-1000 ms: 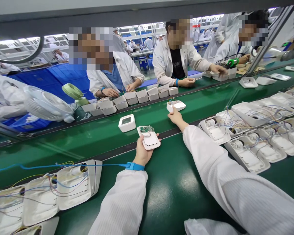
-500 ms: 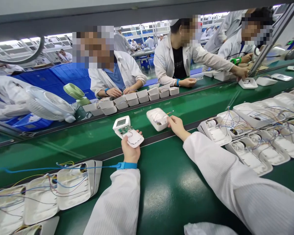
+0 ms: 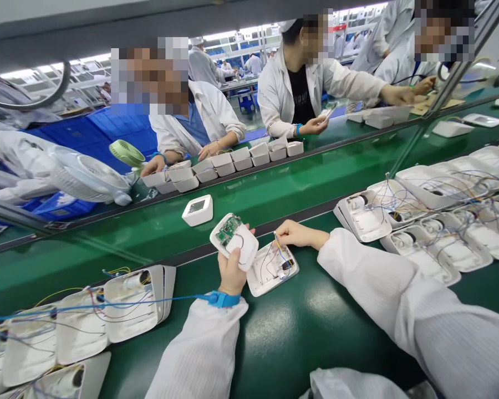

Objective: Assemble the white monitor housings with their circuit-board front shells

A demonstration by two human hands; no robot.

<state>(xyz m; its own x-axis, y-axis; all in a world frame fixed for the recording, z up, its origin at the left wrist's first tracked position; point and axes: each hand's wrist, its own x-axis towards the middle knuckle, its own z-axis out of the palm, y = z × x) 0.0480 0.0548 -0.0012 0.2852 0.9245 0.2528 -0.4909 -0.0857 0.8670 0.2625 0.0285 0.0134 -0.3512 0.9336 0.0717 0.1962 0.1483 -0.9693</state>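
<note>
My left hand [image 3: 232,269], with a blue wrist strap, grips a white panel [image 3: 244,250] that carries a green circuit board [image 3: 228,230]. Beside it on the green table lies an open white housing [image 3: 270,273] with wires and a dark round part inside. My right hand [image 3: 296,233] is closed at the housing's upper edge, its fingertips pinching the thin coloured wires [image 3: 279,246]. A closed white unit with a dark screen [image 3: 197,208] sits on the green belt beyond my left hand.
Wired housings [image 3: 133,310] stand at the left, and more rows [image 3: 424,249] at the right. Across the belt [image 3: 149,227], co-workers handle parts behind a line of white housings [image 3: 241,159]. A fan [image 3: 85,174] stands at the far left.
The open housing has come nearer, from over the belt onto the table. My left hand has moved toward it with the panel. The screen unit now lies apart on the belt, beyond the panel.
</note>
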